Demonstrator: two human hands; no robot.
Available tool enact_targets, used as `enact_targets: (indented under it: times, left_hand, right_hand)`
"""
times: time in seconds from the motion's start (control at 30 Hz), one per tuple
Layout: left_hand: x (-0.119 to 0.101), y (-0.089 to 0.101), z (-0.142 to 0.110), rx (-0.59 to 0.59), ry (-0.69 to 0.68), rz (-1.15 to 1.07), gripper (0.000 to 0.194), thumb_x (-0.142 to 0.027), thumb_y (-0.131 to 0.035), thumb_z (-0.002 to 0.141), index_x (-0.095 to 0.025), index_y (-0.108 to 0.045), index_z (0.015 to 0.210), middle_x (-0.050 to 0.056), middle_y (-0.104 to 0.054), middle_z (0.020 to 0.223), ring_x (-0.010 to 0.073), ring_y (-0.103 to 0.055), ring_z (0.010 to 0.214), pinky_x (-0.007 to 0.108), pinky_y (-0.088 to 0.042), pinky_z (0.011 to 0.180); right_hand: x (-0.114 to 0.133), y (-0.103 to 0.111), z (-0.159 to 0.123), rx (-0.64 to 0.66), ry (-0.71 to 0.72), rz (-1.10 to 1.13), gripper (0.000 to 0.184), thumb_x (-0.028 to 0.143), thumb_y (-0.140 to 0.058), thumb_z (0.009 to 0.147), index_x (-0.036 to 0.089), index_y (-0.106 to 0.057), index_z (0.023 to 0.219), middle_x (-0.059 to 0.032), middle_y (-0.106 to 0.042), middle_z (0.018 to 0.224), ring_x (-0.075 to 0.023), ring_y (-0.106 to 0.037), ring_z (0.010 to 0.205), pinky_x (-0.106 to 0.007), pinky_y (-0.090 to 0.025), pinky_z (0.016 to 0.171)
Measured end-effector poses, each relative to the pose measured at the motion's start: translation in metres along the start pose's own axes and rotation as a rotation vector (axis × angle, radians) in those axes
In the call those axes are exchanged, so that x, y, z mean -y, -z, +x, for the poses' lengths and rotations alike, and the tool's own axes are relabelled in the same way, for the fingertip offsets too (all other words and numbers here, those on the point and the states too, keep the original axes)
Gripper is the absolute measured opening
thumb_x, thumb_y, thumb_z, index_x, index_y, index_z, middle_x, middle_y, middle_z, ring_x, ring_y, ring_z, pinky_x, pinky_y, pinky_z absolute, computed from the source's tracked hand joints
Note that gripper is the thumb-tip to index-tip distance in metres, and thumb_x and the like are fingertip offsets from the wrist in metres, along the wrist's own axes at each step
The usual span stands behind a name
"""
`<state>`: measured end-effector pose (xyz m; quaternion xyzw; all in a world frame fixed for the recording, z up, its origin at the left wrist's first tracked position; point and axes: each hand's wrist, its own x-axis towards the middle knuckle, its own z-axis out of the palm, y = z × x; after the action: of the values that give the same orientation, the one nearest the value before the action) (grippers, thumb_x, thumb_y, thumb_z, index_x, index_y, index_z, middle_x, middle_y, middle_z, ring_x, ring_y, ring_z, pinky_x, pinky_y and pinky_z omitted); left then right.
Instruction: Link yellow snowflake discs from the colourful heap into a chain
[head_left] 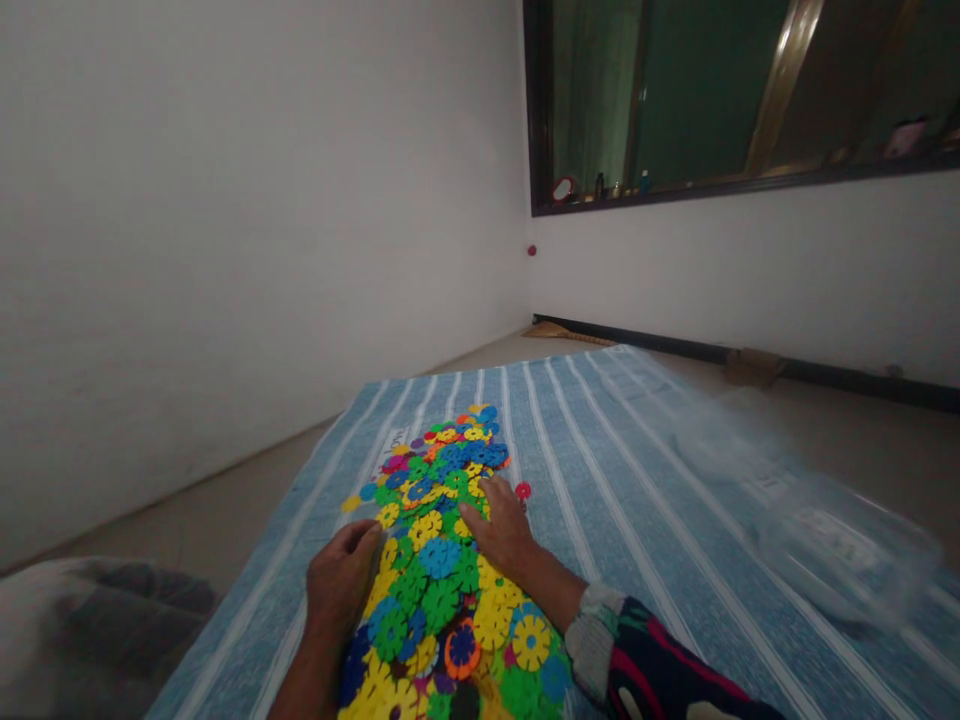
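Interlocking plastic discs (439, 557) lie heaped on the striped cloth (600, 480), hands flanking them. The right hand (506, 530) touches them, half open, nothing visibly gripped; the left hand (337, 575) curls loosely, its hold unclear.

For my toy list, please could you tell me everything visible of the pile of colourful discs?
The pile of discs is a long, loose heap of flat, notched pieces, seemingly plastic, mostly yellow, green and blue, with some orange and red. Many overlap. It lies on the striped cloth, narrower at the far end and cut off below. The right hand rests on it; the left hand is at its left edge.
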<state>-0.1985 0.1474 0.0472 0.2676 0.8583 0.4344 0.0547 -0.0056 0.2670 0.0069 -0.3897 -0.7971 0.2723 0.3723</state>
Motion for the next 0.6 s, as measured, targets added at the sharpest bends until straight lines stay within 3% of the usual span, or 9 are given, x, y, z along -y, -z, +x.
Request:
enact_targets:
  times: [0.2,0.47,0.6]
  left_hand:
    - [0.002,0.0,-0.002,-0.01,-0.06,0.007,0.042,-0.054,-0.055,0.06,-0.021,-0.073,0.079,0.005,-0.077,0.084,0.0275,-0.068,0.087,0.034,-0.051,0.079]
    - [0.003,0.001,-0.004,0.003,-0.067,-0.007,0.04,-0.052,-0.055,0.063,-0.021,-0.073,0.08,0.004,-0.077,0.085,0.0273,-0.069,0.087,0.034,-0.052,0.08]
    - [0.008,-0.001,-0.001,0.001,-0.077,-0.016,0.04,-0.052,-0.057,0.063,-0.021,-0.074,0.081,0.004,-0.077,0.086,0.0264,-0.069,0.085,0.034,-0.052,0.084]
  right_hand:
    - [-0.022,0.034,-0.039,0.086,0.044,-0.122,0.047,0.045,-0.055,0.09,0.015,-0.058,0.126,-0.019,-0.052,0.139,-0.0336,-0.044,0.133,-0.052,-0.034,0.111]
    - [0.002,-0.008,-0.054,0.01,0.025,-0.056,0.044,0.041,-0.053,0.091,0.02,-0.055,0.129,-0.0181,-0.052,0.137,-0.0337,-0.044,0.132,-0.058,-0.036,0.109]
    - [-0.002,0.003,-0.057,0.011,0.05,-0.031,0.045,0.041,-0.055,0.09,0.021,-0.056,0.13,-0.0174,-0.052,0.138,-0.034,-0.045,0.131,-0.058,-0.038,0.108]
